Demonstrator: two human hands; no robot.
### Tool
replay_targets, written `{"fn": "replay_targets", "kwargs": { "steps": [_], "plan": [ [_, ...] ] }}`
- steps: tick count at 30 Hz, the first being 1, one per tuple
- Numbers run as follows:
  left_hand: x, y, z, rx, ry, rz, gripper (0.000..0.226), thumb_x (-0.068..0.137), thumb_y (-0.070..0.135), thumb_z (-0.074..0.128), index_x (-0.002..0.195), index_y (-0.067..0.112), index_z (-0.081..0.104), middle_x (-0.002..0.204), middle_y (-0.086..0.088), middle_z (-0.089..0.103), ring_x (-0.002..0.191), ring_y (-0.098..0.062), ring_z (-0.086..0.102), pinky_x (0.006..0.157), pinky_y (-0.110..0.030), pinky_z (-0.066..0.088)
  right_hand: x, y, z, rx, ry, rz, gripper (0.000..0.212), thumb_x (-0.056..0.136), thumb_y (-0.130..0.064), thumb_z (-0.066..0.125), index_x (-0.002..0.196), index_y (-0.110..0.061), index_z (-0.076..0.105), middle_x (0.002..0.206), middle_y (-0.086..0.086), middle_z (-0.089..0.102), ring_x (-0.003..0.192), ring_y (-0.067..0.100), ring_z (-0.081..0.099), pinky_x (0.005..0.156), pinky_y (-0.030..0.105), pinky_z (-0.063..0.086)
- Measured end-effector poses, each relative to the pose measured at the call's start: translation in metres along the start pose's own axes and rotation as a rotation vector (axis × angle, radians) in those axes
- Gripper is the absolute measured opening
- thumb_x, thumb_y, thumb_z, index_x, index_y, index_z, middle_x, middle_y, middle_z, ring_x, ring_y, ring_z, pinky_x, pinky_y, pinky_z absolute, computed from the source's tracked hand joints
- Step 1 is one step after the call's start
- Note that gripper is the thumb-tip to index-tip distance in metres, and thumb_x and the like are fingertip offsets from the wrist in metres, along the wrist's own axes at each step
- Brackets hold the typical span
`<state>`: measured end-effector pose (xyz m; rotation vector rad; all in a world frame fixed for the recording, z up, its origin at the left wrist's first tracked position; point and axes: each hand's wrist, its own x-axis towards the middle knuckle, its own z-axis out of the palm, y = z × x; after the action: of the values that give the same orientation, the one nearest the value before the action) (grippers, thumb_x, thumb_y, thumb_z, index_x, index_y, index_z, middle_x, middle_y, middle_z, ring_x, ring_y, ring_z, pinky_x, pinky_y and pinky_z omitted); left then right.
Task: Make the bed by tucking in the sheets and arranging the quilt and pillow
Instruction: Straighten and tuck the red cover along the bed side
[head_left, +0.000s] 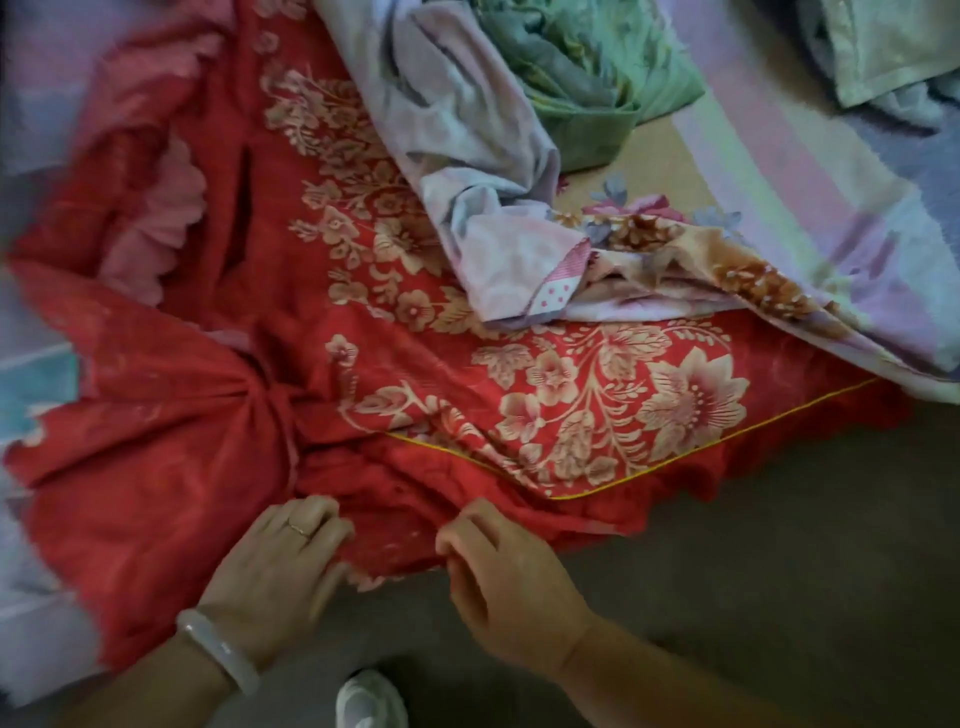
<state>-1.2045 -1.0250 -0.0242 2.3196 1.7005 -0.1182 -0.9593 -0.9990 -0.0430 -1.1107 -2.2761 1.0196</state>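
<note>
White shoe (370, 701) on floor (779, 597), bottom edge. Left hand (280, 566), bangle (221, 649) on its wrist, has fingers curled into the near hem of the red floral sheet (519, 395). Right hand (498, 566) pinches the same hem just beside it. Sheet lies bunched across the bed. Crumpled lilac sheet (467, 171) overlaps its far side, green quilt (571, 78) behind.

sheet (571, 395) red, cream-pink floral print, plain red border; piping (675, 457) yellow; ruffle (166, 208) pink; crumpled cloth (467, 156) pale lilac; its corner patch (558, 291) pink-white, dotted; bundle (576, 73) green-grey; blanket (810, 171) pastel stripes: pink, lilac, pale green; bangle (223, 649) milky white; floor (779, 571) grey-brown
</note>
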Motion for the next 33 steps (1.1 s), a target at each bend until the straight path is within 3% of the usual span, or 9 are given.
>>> {"fn": "replay_targets", "kwargs": {
  "steps": [7,10,13,18,22,25,28,30,33],
  "plan": [
    [-0.024,-0.071,-0.004,0.082,-0.273,-0.116,0.106,0.041,0.047,0.088,0.132,0.019,0.044,0.129,-0.010,0.049,0.117,-0.026,0.043,0.102,-0.035,0.028,0.035,-0.038,0.078,-0.280,-0.085,0.056,0.067,0.078,-0.043,0.063,0.137,-0.018,0.039,0.130,0.010,0.048,0.111,0.027,0.054,0.086,0.041,0.052],
    [-0.013,-0.073,-0.007,0.108,-0.335,-0.111,0.113,0.061,0.051,0.079,0.147,0.031,0.009,0.149,-0.012,0.027,0.136,-0.031,0.032,0.111,-0.041,0.027,0.059,-0.030,0.082,-0.398,-0.078,0.228,0.085,0.066,-0.048,0.078,0.137,-0.020,0.039,0.130,0.007,0.047,0.113,0.027,0.051,0.081,0.040,0.052],
    [0.003,-0.077,-0.009,0.135,-0.364,-0.116,0.095,0.086,0.048,0.057,0.143,0.045,-0.019,0.155,-0.005,-0.012,0.144,-0.025,-0.004,0.116,-0.039,0.013,0.072,-0.024,0.086,-0.403,-0.078,0.317,0.060,0.071,-0.030,0.078,0.125,-0.022,0.051,0.121,0.004,0.049,0.109,0.027,0.050,0.073,0.039,0.054],
    [0.016,-0.092,-0.014,0.052,-0.318,-0.072,0.085,0.083,0.052,0.059,0.148,0.037,0.005,0.151,0.002,0.006,0.140,-0.018,0.011,0.108,-0.030,0.030,0.086,-0.015,0.083,-0.066,0.109,0.446,0.004,0.087,-0.019,0.065,0.087,-0.022,0.067,0.087,-0.009,0.061,0.087,0.016,0.058,0.068,0.038,0.052],
    [0.020,-0.104,-0.016,0.130,-0.189,-0.022,0.075,0.084,0.044,0.062,0.147,0.022,0.028,0.144,-0.001,0.034,0.131,-0.019,0.035,0.103,-0.027,0.035,0.096,-0.012,0.073,0.154,0.142,0.647,0.018,0.094,-0.021,0.057,0.077,-0.027,0.062,0.070,-0.009,0.063,0.070,0.010,0.062,0.070,0.039,0.054],
    [0.027,-0.114,-0.016,0.208,-0.073,0.115,0.042,0.054,0.025,0.084,0.093,0.016,0.071,0.099,-0.004,0.065,0.091,-0.024,0.060,0.077,-0.032,0.051,0.096,-0.024,0.071,0.234,0.084,0.725,0.026,0.098,-0.030,0.051,0.072,-0.034,0.054,0.065,-0.010,0.057,0.065,0.008,0.058,0.072,0.041,0.054],
    [0.025,-0.122,-0.015,0.267,-0.074,0.232,0.031,0.040,0.019,0.083,0.069,0.014,0.070,0.085,-0.005,0.066,0.080,-0.025,0.062,0.079,-0.034,0.044,0.086,-0.051,0.070,0.249,-0.132,0.705,0.023,0.089,-0.059,0.052,0.091,-0.036,0.048,0.079,-0.012,0.062,0.076,0.012,0.066,0.072,0.038,0.055],
    [0.016,-0.127,-0.013,0.276,-0.106,0.260,0.039,0.031,0.015,0.083,0.068,0.016,0.070,0.072,-0.002,0.065,0.065,-0.021,0.062,0.066,-0.032,0.050,0.074,-0.065,0.072,-0.090,-0.319,0.600,0.060,0.076,-0.071,0.059,0.116,-0.033,0.038,0.095,-0.011,0.063,0.087,0.016,0.065,0.073,0.029,0.047],
    [0.003,-0.124,-0.016,0.233,-0.187,0.221,0.049,0.035,0.011,0.078,0.084,0.015,0.071,0.057,0.003,0.061,0.048,-0.018,0.058,0.048,-0.023,0.048,0.062,-0.071,0.087,-0.373,-0.351,0.525,0.064,0.087,-0.046,0.060,0.137,-0.024,0.026,0.114,0.000,0.062,0.098,0.023,0.063,0.078,0.033,0.047]
  ]
}}
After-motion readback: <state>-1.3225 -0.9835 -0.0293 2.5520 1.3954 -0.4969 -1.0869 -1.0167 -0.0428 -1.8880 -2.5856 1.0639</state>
